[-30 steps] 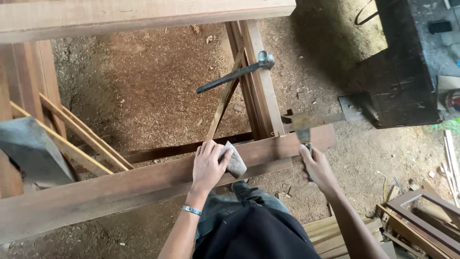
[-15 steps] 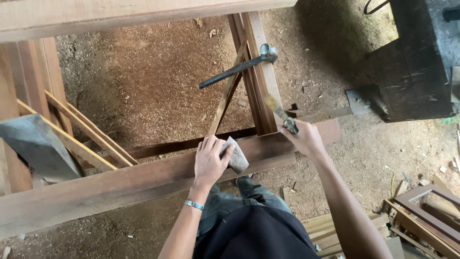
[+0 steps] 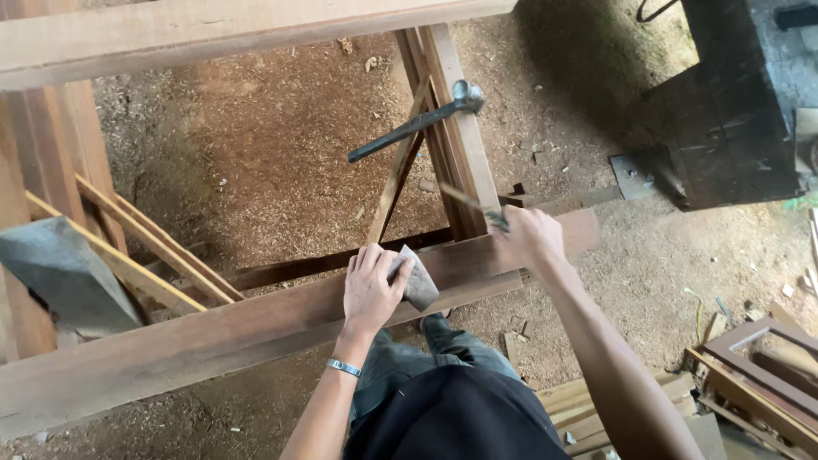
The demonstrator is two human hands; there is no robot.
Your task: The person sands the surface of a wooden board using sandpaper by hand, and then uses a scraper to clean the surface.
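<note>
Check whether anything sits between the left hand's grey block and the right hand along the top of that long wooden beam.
Nothing visible does. The left hand presses the grey block on the long beam; the beam top from there to the right hand, which grips a thin tool, looks bare. The hammer lies farther back on the upright frame.

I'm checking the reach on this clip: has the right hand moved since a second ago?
Yes. The right hand has slid along the long wooden beam toward the upright post, closer to the left hand, and now holds a thin tool.
</note>
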